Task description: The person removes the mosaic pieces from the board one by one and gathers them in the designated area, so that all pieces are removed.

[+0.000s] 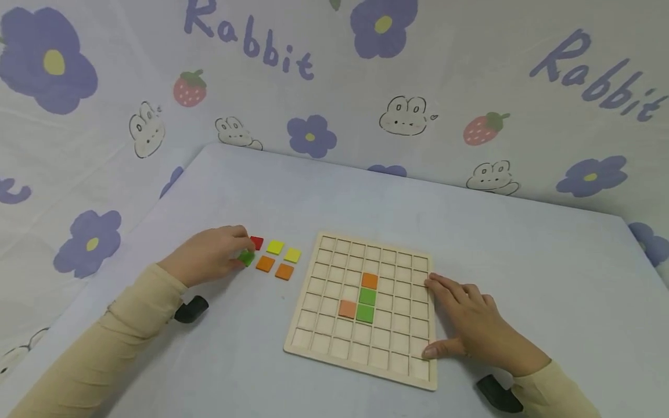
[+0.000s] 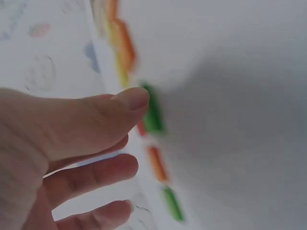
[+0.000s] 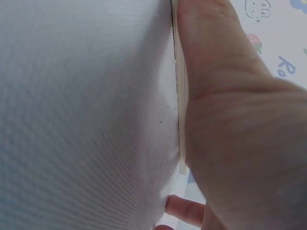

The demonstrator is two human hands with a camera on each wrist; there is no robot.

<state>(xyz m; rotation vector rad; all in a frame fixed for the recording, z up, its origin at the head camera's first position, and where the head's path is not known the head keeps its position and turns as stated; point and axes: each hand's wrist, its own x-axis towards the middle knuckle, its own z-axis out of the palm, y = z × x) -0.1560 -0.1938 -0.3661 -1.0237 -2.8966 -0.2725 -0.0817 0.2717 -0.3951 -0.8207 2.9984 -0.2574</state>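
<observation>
My left hand [image 1: 211, 252] is at the left end of a small group of square tiles, with thumb and forefinger pinching a green tile [image 1: 246, 258]. In the left wrist view the thumb tip lies against that green tile [image 2: 153, 109], and the other fingers are spread behind. My right hand [image 1: 478, 319] rests at the right edge of a wooden grid board [image 1: 300, 350], fingertips at the rim and thumb over a lower corner cell. On the board lie an orange tile [image 1: 369, 281], two green tiles [image 1: 367, 296] and a salmon tile [image 1: 347, 308].
Beside the left fingers lie a red tile [image 1: 256, 242], two yellow tiles [image 1: 275, 247] and two orange tiles [image 1: 265, 264]. The left wrist view shows another orange tile [image 2: 157, 163] and a green one [image 2: 172, 203] beyond the hand. A patterned cloth [image 1: 345, 87] hangs behind the white table [image 1: 360, 191].
</observation>
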